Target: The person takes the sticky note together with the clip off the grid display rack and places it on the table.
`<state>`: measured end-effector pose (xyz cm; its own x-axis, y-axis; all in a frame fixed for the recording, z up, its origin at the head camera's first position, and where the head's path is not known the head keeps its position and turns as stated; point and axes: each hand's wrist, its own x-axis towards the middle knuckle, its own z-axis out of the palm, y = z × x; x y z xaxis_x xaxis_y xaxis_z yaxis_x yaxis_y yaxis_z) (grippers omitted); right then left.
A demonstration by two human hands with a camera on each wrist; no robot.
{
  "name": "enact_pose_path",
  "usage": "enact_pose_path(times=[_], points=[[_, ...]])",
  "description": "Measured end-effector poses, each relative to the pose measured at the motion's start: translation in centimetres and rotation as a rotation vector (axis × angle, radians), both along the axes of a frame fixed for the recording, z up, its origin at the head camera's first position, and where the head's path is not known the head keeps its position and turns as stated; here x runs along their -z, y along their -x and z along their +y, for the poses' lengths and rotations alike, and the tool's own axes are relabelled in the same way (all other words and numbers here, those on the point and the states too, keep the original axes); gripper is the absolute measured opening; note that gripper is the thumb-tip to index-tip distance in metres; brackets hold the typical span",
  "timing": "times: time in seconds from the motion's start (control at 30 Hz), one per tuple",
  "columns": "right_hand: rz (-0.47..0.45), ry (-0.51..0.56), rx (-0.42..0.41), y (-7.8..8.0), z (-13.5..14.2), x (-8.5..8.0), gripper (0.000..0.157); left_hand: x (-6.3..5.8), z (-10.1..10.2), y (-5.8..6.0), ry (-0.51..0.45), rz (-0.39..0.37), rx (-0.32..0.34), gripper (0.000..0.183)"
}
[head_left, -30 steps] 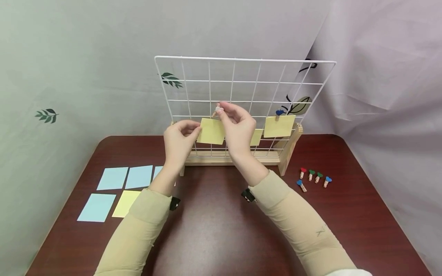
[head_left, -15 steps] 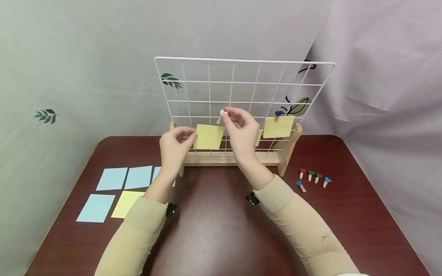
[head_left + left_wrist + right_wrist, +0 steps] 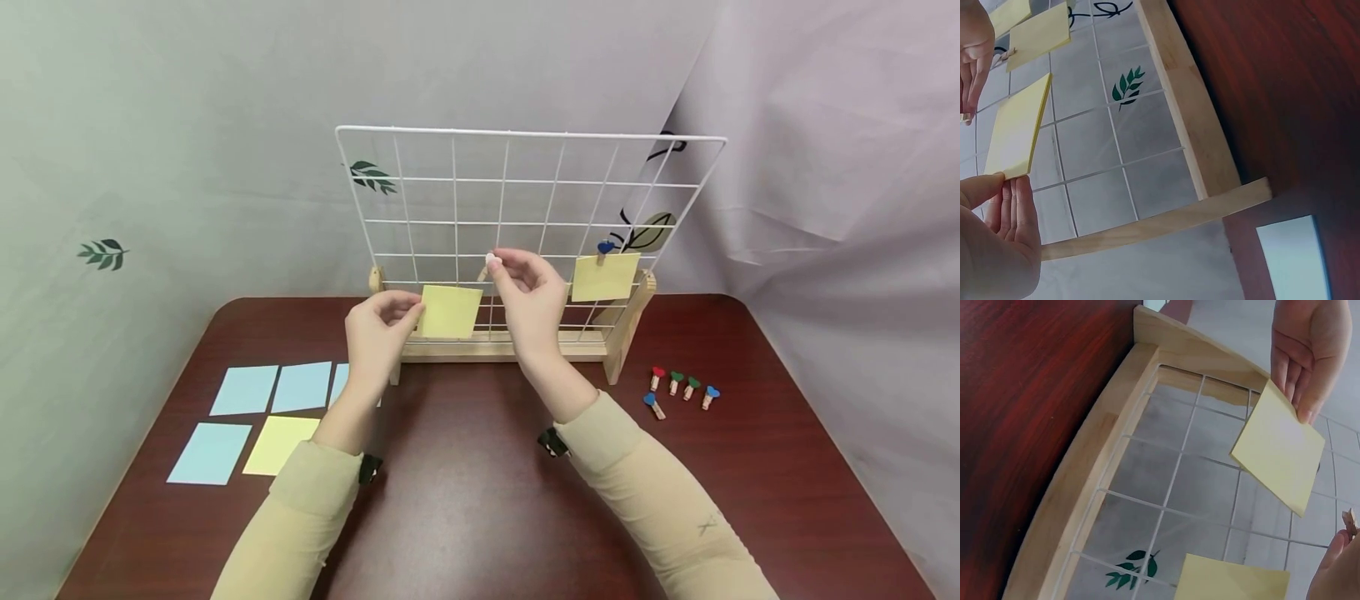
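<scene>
My left hand [image 3: 378,337] pinches a yellow sticky note [image 3: 450,312] by its left edge, in front of the white wire grid [image 3: 480,179]. To its right, my right hand [image 3: 534,304] pinches a small wooden clothespin [image 3: 483,272] with a white heart, apart from the note. A blue-heart clothespin [image 3: 605,248] holds another yellow note [image 3: 606,278] on the grid's right. One more yellow note [image 3: 1232,578] hangs on the grid in the right wrist view; in the head view my right hand hides it.
The grid stands in a wooden base [image 3: 506,352] on a dark red table [image 3: 465,500]. Blue notes [image 3: 244,390] and a yellow note [image 3: 281,446] lie at left, partly behind my left arm. Several heart clothespins [image 3: 676,382] lie at right. A fabric backdrop [image 3: 225,167] hangs behind.
The left hand has lowered the yellow note and moved it slightly left. My right hand has moved down and right with the clothespin, widening the gap to the note.
</scene>
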<state>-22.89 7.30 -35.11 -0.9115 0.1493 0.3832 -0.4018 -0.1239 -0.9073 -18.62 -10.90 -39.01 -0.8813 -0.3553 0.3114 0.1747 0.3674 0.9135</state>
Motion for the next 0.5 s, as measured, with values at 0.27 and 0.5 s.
enact_pose_path(times=[0.27,0.5], points=[[-0.006,0.003,0.015,0.0,0.2,1.1,0.015,0.5,-0.1,-0.5,-0.008,-0.021,-0.006,0.009],[-0.031,-0.019,0.027,-0.1,0.3,2.2,0.015,1.1,-0.2,-0.6,-0.019,-0.045,-0.014,0.011]])
